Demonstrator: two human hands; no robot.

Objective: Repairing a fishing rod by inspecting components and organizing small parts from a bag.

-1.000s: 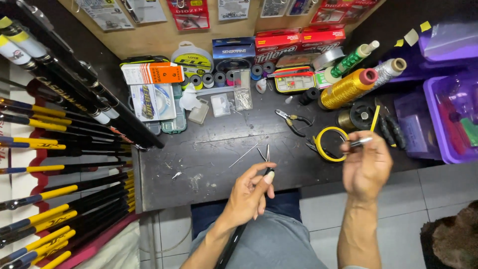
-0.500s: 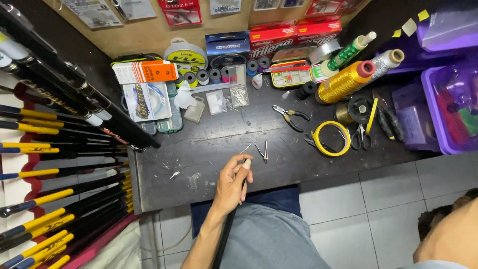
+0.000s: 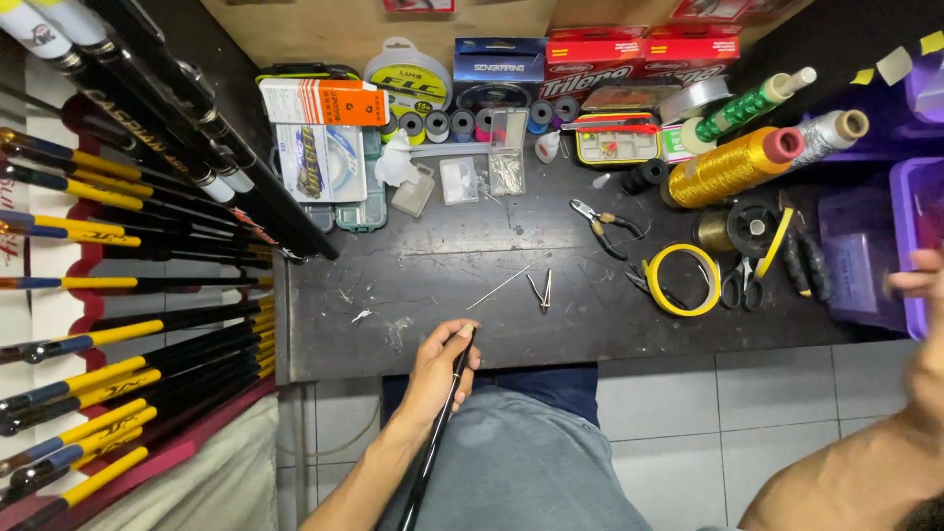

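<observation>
Two hands are seen from above at a dark workbench (image 3: 413, 295). A thin black rod (image 3: 438, 423) is gripped by the left hand (image 3: 438, 369) at the bench's near edge; the fingers (image 3: 470, 356) are curled and pressed together around the rod's upper end, with the thumb laid along it. From that grip the rod is slanted down and to the left across the lap, its tip just reaching the bench edge above the fingers. The right hand (image 3: 924, 324) is raised at the right border, blurred and partly cut off, near a purple bin (image 3: 910, 197); whether its fingers are spread or closed cannot be told, and nothing is seen in it. On the bench beyond the left hand, a thin wire (image 3: 506, 283) and small tweezers (image 3: 542, 292) are laid near each other. Pliers (image 3: 602, 224), a yellow tape ring (image 3: 682, 279) and a gold thread spool (image 3: 733, 167) are set farther right.
</observation>
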